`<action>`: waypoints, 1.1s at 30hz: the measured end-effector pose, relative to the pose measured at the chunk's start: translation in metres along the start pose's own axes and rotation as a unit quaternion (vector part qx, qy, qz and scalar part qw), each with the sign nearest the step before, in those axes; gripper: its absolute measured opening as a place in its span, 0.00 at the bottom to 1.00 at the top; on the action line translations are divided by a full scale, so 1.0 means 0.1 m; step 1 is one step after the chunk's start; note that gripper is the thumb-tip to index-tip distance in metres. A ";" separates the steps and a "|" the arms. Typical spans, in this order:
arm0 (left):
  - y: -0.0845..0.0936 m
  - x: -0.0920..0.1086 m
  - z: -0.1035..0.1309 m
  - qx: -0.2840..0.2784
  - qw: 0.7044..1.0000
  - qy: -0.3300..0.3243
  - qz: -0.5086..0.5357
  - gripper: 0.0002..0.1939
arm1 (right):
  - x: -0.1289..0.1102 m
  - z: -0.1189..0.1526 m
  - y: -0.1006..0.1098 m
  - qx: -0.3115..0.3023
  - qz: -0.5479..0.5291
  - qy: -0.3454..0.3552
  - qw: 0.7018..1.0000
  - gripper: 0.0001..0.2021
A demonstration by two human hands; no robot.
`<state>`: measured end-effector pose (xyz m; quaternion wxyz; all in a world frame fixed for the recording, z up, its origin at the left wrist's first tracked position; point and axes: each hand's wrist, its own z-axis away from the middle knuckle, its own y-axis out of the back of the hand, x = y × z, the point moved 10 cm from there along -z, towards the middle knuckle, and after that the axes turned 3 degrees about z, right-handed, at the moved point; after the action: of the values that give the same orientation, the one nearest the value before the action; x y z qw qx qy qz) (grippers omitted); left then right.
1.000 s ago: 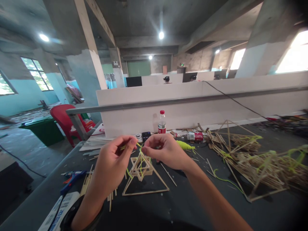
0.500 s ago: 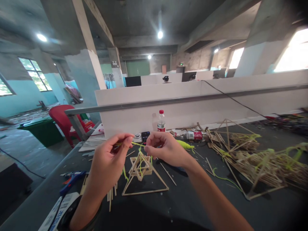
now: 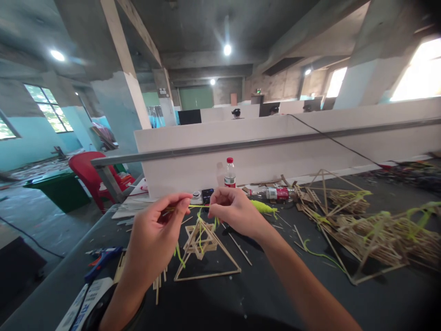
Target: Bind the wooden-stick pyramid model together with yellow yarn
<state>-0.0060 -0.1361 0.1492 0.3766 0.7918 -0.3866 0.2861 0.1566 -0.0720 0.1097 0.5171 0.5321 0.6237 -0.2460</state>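
Note:
A thin yellow-green string (image 3: 199,206) stretches between my two hands. My left hand (image 3: 159,225) pinches one end between thumb and fingertips. The fingers of my right hand (image 3: 231,210) are closed on the other side of it. Just below stands a triangular frame of wooden sticks (image 3: 208,276), with string at its peak and a star-shaped stick piece (image 3: 201,242) inside. Loose string ends hang beside the frame. Part of the frame's top sits close under the fingers.
A glue gun (image 3: 101,263) lies at the left. Behind are an upright bottle (image 3: 230,174), a lying bottle (image 3: 275,193) and a yellow-green yarn bundle (image 3: 263,207). Stick structures (image 3: 379,239) are heaped at the right. A white partition (image 3: 193,170) borders the table.
My right hand's fingers have closed further together, and the string between the hands looks straighter. The view has shifted slightly. The stick frame stands where it was.

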 end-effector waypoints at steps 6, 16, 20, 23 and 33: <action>-0.07 -0.02 -0.05 -0.021 1.000 -0.008 0.003 0.15 | -0.03 0.05 0.13 0.036 0.013 -0.016 0.999 0.03; -0.29 -0.23 -0.03 -0.181 0.976 0.078 0.089 0.19 | -0.23 0.14 0.22 0.018 -0.025 0.018 0.999 0.08; -0.33 -0.20 0.01 -0.203 0.963 0.107 0.141 0.19 | -0.23 0.13 0.11 -0.051 -0.116 0.013 0.992 0.06; -0.33 -0.19 0.03 -0.209 0.955 0.124 0.172 0.19 | -0.22 0.12 0.11 -0.063 -0.155 0.021 0.986 0.05; -0.68 -0.06 0.29 -0.304 0.896 0.167 0.275 0.19 | -0.27 0.16 0.01 -0.059 -0.075 0.045 0.994 0.09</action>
<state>0.0515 -0.1292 0.1030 0.5643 0.4409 -0.5886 0.3751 0.1611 -0.0967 0.1288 0.4993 0.4629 0.6977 -0.2227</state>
